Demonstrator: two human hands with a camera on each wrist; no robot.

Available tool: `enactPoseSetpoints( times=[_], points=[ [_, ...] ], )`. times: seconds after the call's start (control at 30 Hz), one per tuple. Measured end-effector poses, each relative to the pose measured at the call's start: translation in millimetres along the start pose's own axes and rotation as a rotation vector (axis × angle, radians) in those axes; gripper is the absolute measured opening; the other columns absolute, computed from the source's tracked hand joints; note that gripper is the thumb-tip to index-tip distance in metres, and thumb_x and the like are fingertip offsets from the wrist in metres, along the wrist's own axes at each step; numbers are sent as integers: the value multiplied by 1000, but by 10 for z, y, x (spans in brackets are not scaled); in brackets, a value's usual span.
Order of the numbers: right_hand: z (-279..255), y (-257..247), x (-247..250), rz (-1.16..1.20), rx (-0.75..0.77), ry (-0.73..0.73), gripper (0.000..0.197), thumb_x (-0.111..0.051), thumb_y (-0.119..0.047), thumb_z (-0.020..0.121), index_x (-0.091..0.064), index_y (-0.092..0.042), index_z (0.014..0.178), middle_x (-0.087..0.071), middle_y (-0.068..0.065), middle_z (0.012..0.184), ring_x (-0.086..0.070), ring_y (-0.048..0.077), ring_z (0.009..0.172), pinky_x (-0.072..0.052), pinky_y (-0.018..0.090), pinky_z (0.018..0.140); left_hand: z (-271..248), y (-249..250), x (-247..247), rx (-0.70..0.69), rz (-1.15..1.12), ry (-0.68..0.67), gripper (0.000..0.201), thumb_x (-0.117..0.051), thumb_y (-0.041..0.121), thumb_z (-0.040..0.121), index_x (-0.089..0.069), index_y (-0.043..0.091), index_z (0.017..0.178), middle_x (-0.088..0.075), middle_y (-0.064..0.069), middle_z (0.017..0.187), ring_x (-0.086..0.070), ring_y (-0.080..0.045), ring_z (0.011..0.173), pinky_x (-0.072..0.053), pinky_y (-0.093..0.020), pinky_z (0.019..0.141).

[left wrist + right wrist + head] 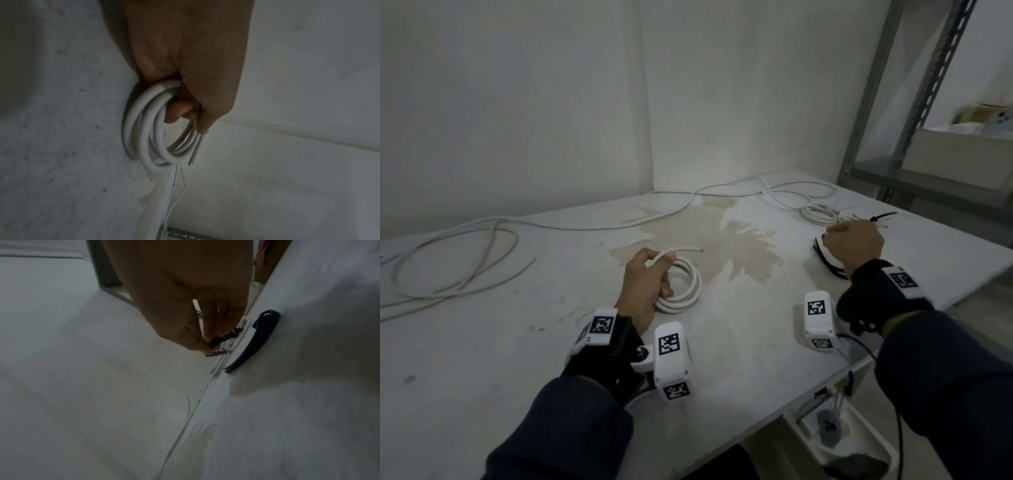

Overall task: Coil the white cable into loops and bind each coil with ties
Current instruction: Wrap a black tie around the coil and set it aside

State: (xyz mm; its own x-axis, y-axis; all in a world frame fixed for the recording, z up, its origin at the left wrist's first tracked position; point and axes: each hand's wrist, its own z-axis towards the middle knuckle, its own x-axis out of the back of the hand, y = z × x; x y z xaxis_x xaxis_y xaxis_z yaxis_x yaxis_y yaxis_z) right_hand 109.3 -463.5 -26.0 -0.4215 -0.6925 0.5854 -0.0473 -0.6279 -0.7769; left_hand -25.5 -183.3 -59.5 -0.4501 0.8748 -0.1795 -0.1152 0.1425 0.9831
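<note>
A small coil of white cable (690, 286) (144, 129) lies on the table (517, 342), and my left hand (659, 270) (185, 112) grips it at its near side. The cable's cut end (691, 249) sticks out past my thumb. To the right, my right hand (851, 241) (207, 345) is curled over a bunch of black ties (825, 262) (257, 337). In the right wrist view its fingertips pinch one black tie (224, 337). A second white coil (818, 214) with a black tie (883, 216) on it lies beyond my right hand.
Loose white cable (448, 260) sprawls over the table's left side and runs along the back edge. A brownish stain (722, 246) marks the middle. A metal shelf (928, 102) stands at the right. Below the table's front right edge sits a white bin (859, 431).
</note>
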Motion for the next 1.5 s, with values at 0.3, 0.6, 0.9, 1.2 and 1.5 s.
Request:
enactPoseSetpoints(
  times=[0.3, 0.6, 0.9, 1.2, 1.5],
  points=[
    [-989, -1043, -236, 728, -8, -667, 19, -47, 8, 92, -52, -1, 108, -53, 16, 88, -58, 22, 65, -55, 28, 63, -28, 75, 65, 44, -46, -44, 21, -56, 9, 95, -49, 8, 75, -36, 6, 40, -30, -8, 32, -31, -16, 35],
    [-1612, -1633, -884, 385, 457, -721, 20, -59, -7, 87, -77, -14, 92, -73, 3, 102, -63, 13, 95, -49, 26, 89, -105, 402, 778, 4, -24, 60, 24, -59, 11, 93, -50, 9, 71, -36, 6, 43, -29, -7, 33, -29, -15, 35],
    [-1956, -1966, -1271, 313, 423, -825, 7, -72, -6, 76, -75, -3, 71, -62, 6, 56, -55, 15, 51, -47, 25, 54, -23, 363, 1147, -31, -265, 377, 28, -65, 24, 90, -47, 14, 71, -36, 6, 44, -28, -8, 34, -28, -18, 36],
    [-1998, -1856, -1405, 449, 303, -926, 5, -72, -2, 79, -74, -5, 75, -70, 16, 78, -55, 11, 57, -46, 15, 48, 81, 253, 1181, -117, -94, 464, 25, -67, 28, 88, -51, 15, 74, -42, -1, 58, -36, -15, 48, -34, -20, 38],
    [-1999, -1810, -1380, 429, 357, -903, 10, -80, -14, 73, -77, -6, 79, -72, 7, 75, -55, 1, 49, -42, 12, 45, 109, 234, 1186, -149, -86, 468, 25, -66, 29, 89, -50, 17, 73, -44, -2, 62, -37, -17, 53, -36, -20, 38]
  ],
)
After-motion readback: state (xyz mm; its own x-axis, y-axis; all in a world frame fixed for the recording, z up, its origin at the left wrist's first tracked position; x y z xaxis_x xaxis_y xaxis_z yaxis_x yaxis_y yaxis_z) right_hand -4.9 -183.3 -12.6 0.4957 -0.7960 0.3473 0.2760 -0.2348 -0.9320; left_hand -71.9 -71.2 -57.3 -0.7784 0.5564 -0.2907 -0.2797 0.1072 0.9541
